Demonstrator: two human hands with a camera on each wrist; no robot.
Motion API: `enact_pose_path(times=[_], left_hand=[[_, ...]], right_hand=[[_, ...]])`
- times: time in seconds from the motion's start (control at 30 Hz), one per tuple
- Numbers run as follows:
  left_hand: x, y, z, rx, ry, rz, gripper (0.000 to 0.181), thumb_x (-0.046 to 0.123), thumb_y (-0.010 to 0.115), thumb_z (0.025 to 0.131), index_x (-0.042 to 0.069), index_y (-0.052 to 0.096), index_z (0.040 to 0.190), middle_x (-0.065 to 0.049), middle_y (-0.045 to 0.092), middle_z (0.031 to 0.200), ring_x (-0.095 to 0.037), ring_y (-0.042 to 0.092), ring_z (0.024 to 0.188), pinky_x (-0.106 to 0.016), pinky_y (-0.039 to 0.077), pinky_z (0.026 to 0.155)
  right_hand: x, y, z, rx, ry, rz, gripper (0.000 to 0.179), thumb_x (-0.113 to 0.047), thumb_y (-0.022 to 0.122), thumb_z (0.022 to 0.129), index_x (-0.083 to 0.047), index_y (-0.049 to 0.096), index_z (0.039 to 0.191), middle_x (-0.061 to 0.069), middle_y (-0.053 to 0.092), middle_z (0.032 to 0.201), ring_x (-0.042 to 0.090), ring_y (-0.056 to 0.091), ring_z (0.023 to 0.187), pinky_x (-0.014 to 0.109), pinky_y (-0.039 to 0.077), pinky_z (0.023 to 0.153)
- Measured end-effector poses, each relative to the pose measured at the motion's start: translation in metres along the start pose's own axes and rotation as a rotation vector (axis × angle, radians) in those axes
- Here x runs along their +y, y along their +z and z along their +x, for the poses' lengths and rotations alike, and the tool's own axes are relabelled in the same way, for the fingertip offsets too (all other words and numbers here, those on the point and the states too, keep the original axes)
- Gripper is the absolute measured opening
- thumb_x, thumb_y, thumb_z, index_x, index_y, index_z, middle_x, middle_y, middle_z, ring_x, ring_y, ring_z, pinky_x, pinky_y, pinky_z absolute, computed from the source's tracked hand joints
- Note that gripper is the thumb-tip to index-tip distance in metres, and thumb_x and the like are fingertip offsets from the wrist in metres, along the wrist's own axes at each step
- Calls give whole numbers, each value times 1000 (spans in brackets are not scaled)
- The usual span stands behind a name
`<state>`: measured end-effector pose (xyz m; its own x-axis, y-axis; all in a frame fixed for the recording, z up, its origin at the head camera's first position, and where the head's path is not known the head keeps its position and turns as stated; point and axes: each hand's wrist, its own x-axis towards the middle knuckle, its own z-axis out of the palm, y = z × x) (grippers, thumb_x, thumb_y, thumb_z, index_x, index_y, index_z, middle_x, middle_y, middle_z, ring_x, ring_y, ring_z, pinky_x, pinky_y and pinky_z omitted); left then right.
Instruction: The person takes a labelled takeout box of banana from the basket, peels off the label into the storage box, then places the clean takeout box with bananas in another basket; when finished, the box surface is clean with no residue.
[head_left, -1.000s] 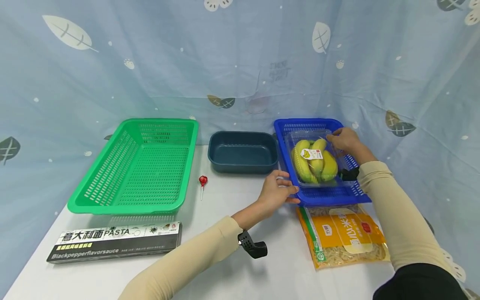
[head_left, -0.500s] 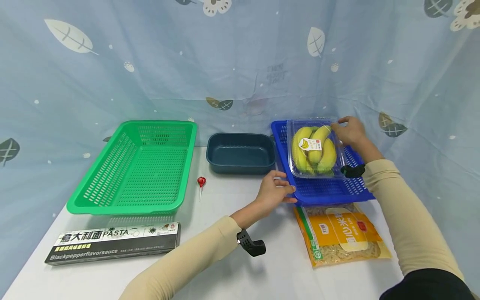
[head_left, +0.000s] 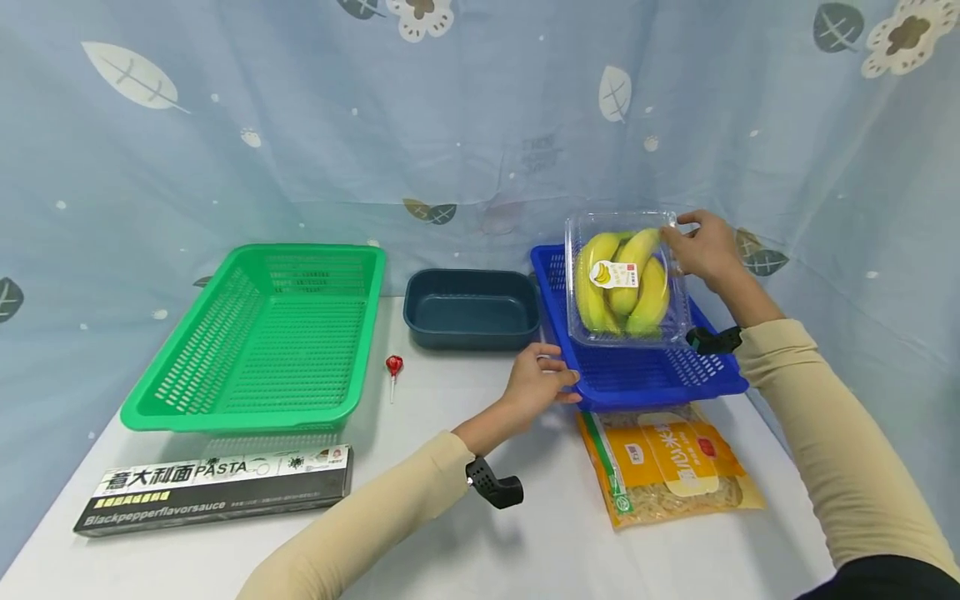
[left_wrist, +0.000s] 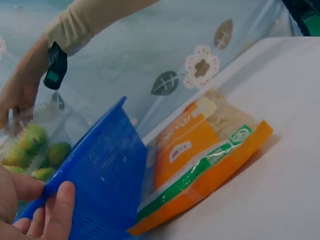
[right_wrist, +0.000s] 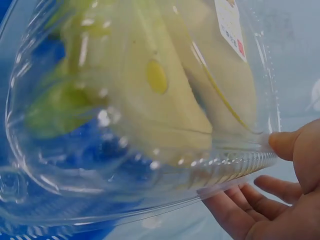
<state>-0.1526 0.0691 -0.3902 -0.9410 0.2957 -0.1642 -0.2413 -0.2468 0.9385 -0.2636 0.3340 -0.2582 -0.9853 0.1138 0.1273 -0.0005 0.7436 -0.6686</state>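
A clear plastic box of bananas [head_left: 618, 279], with a white label on its lid, is tilted over the blue basket [head_left: 660, 379]. My right hand [head_left: 705, 246] grips the box by its right edge; in the right wrist view the thumb [right_wrist: 285, 145] lies on one side of the rim and the fingers on the other. At the basket's front left corner, my left hand [head_left: 536, 379] pinches the rim between thumb and fingers, as the left wrist view shows with the thumb [left_wrist: 27, 186] over the blue edge. The basket's near end sits against an orange noodle bag [head_left: 671, 467].
A green basket [head_left: 360, 350] stands at the left, with a dark blue tub [head_left: 472, 342] in the middle back. Between them lies a red lollipop [head_left: 393, 367]. A black and white pasta box [head_left: 217, 487] lies at the front left. A patterned curtain [head_left: 315, 125] hangs behind.
My right hand has raised the box of bananas up and back from inside the blue basket, tilting it. My left hand has kept its hold on the basket rim.
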Motion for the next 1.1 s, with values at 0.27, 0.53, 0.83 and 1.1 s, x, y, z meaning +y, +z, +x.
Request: enact_pose_path(times=[0.27,0.53,0.83,1.1], left_hand=[[3,-13,-5,53,22,205,64,7,80,85,2,45,138,-11,62,104,-38,69,92,-37,61,67],[19,-18,-22,50,76,174,73,26,83,84,5,46,142,-10,63,115,-29,68,98,-37,61,69],[52,-24,-29,-11,56,-64,90,34,79,86,8,25,154,-14,58,131,-37,61,117,-43,58,83],[64,-35,-31,10,133,-185,84,33,77,89,15,22,150,-17,54,135,-40,55,125,-46,58,85]], right_hand=[[-20,-3,-16,39,21,63,72,-45,50,102,2,32,153,31,51,127,29,66,89,33,60,61],[-44,1,-29,118,33,105,72,-48,52,100,0,37,151,23,56,119,5,61,74,26,58,59],[-73,19,-40,145,-2,235,65,-42,56,100,1,43,145,14,58,106,6,60,71,24,56,55],[-82,25,-46,128,13,514,60,-34,67,96,0,42,138,4,61,87,12,61,66,28,58,55]])
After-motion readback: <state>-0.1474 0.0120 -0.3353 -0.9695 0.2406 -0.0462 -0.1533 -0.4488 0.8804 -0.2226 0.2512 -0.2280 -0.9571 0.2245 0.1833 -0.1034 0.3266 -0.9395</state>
